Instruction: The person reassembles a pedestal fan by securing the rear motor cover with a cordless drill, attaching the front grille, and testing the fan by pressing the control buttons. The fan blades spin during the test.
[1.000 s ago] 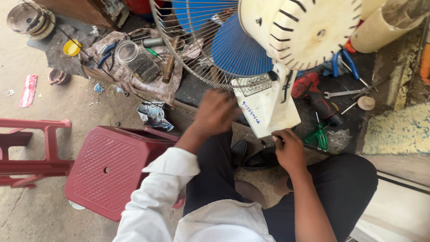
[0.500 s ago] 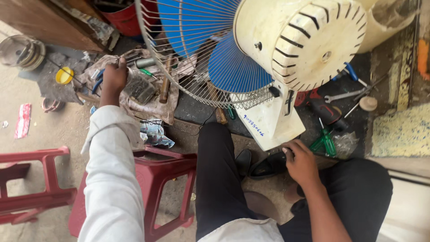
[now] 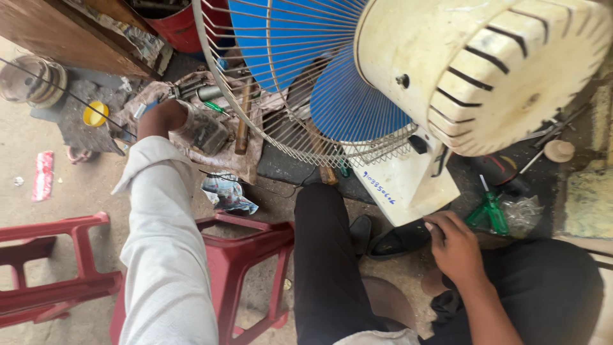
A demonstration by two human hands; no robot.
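Left hand (image 3: pixel 163 118), grip closed around a clear plastic jar (image 3: pixel 203 131) of small parts, on a cloth beside a wooden-handled tool (image 3: pixel 242 121). Right hand (image 3: pixel 454 246), fingers curled, touches the cream fan base (image 3: pixel 408 188); whether it pinches anything cannot be told. Green screwdriver (image 3: pixel 488 211) lies near.

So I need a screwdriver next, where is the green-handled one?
The green-handled screwdriver lies on the ground at right, beside the fan's base, just above the right hand.

I see a dusty concrete floor (image 3: pixel 76 191) in flat daylight, with 2 red plastic stools (image 3: pixel 51 268) (one partly hidden) at the bottom-left corner, a brown wooden cabinet (image 3: pixel 57 32) at the top-left edge, and a red drum (image 3: pixel 179 25) beside it.
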